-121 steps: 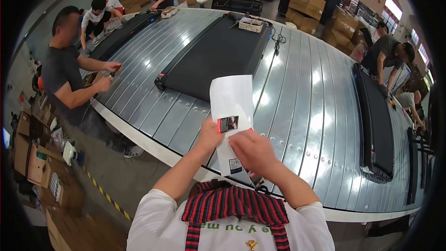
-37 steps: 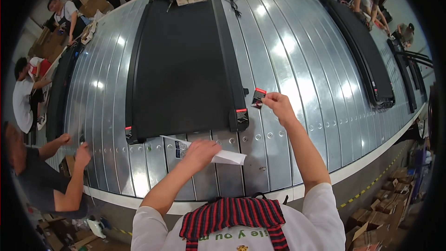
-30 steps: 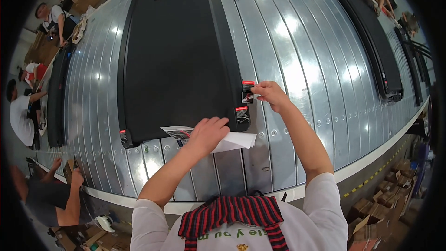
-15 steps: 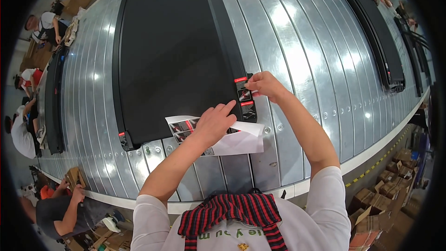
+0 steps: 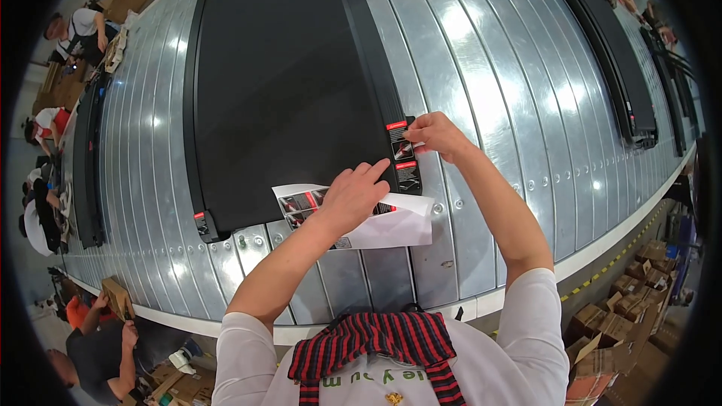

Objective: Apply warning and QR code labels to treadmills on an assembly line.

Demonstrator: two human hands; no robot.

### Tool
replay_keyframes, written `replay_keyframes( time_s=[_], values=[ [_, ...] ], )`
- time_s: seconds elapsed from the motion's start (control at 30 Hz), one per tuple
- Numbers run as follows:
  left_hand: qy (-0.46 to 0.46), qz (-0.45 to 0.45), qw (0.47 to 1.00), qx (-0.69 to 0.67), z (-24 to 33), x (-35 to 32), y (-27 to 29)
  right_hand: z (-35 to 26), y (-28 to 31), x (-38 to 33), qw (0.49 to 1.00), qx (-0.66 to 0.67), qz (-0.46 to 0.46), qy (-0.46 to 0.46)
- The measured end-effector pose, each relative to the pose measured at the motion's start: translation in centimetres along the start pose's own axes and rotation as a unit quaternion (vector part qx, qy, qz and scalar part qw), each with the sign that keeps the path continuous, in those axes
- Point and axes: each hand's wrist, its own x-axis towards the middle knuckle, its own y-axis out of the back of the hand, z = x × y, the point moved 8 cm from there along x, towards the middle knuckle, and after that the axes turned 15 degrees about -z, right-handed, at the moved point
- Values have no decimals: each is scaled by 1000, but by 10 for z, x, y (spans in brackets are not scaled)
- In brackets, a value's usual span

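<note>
Compared with a moment ago, the red-topped label (image 5: 401, 143) is brought from above the metal table (image 5: 519, 203) onto the black side rail (image 5: 372, 68), so its placing seems well advanced. Its edge is pinched by the right hand (image 5: 442, 137). The white sheet (image 5: 402, 225) is partly covered by the spread left hand (image 5: 352, 199); whether the label is stuck cannot be told

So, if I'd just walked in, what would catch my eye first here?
Probably the big black treadmill deck, lying left of centre on the shiny slatted metal worktable. Next, near its closest right corner, the right hand pinches a red-topped black label at the side rail. The left hand lies over a white label sheet at the deck's near edge.
</note>
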Motion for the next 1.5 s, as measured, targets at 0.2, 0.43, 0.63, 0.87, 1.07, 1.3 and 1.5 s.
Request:
replay_keyframes(
  time_s=[0.2, 0.43, 0.63, 0.87, 1.07, 1.3, 1.5],
  values=[
    [-12, -44, 999, 15, 1, 11, -1, 2, 0, 0, 1000, 7, 3, 7],
    [-27, -36, 999, 9, 2, 15, 0, 0, 0, 2, 999, -23, 18, 13],
    [-11, -62, 998, 1, -2, 16, -5, -52, -19, -31, 854, -486, 169, 73],
    [-4, -85, 996, -8, 0, 18, -3, -4, 5, 3, 953, -266, 140, 25],
    [19, -11, 998, -58, -14, -21, 7, 11, 39, 4, 923, -180, 336, 57],
    [207, 183, 714, -643, -77, -192, 7, 34, -38, -98, 958, 84, 207, 178],
    [68, 298, 606, -734, -66, -247, 5, -12, -217, -122, 968, 34, -87, 232]
  ],
)
